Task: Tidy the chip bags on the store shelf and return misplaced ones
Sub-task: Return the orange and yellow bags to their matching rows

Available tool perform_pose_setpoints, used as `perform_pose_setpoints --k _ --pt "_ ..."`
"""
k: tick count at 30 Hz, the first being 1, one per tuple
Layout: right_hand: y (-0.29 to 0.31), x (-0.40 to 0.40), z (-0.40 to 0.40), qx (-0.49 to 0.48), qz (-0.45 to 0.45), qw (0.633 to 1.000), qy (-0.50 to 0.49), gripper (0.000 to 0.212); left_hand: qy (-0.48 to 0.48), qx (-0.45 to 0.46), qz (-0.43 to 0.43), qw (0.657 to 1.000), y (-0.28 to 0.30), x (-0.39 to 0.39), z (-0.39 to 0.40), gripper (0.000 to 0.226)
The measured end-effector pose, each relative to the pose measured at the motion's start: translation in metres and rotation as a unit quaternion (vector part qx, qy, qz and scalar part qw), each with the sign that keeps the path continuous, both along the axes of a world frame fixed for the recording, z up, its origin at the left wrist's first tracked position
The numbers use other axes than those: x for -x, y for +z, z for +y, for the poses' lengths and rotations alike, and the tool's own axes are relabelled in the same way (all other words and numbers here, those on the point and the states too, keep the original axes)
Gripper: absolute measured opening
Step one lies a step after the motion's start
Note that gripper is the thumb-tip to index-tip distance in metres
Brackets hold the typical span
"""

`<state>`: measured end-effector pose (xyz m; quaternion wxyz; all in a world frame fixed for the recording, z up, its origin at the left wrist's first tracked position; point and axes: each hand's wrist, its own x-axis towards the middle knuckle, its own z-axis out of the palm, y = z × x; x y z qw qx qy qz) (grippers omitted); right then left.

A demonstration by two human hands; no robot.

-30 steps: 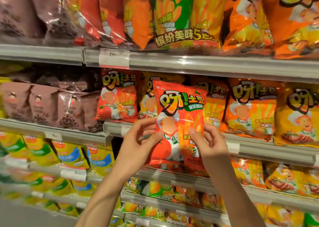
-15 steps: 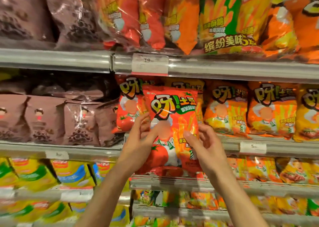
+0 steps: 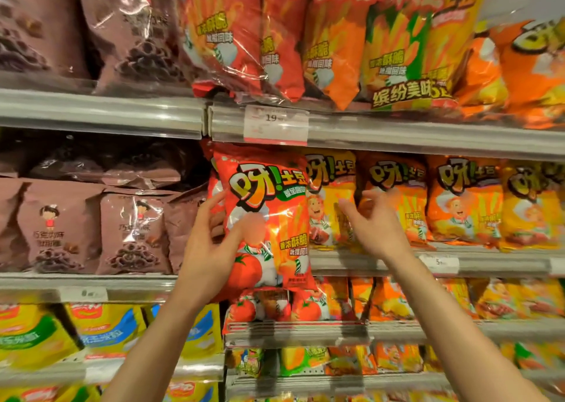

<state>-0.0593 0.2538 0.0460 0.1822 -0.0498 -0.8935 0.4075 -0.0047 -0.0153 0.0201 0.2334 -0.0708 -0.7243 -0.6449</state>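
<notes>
Head view: since half a second ago your right hand (image 3: 371,226) has let go of the red chip bag (image 3: 263,218) and now hangs with fingers spread at 3 o'clock of it, before the yellow bags (image 3: 331,200). Your left hand (image 3: 211,249) alone grips the red bag's left edge, holding it up against the middle shelf (image 3: 382,262), just under the price tag (image 3: 276,124). Its fingers behind the bag are hidden; the right hand is blurred.

"19" on shelf price tag (image 3: 275,124)
</notes>
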Motion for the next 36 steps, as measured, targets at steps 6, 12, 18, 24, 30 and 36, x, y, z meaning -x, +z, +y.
perform_pose_setpoints --k 6,12,18,24,30,36 --pt "-0.01 0.024 -0.01 0.062 -0.07 0.993 0.066 0.086 0.0 -0.004 0.004 1.0 0.005 -0.004 0.003 0.05" --pt "-0.002 0.025 -0.008 0.056 -0.012 0.997 0.053 0.09 0.014 -0.009 -0.017 1.0 0.006 -0.005 0.005 0.052" --pt "0.033 0.009 0.02 -0.006 0.03 0.999 0.024 0.092 0.017 -0.006 -0.02 1.0 0.006 0.001 0.016 0.05" --pt "0.034 -0.028 0.089 0.029 0.049 0.998 -0.019 0.08 0.014 0.031 -0.015 0.999 0.009 0.019 0.05 0.055" --pt "0.02 -0.048 0.131 0.066 0.063 0.994 -0.065 0.076 0.048 0.144 -0.036 0.988 0.023 0.046 0.096 0.064" --pt "0.008 -0.052 0.146 0.102 0.062 0.991 -0.063 0.082 0.103 0.22 -0.04 0.969 0.035 0.079 0.12 0.053"
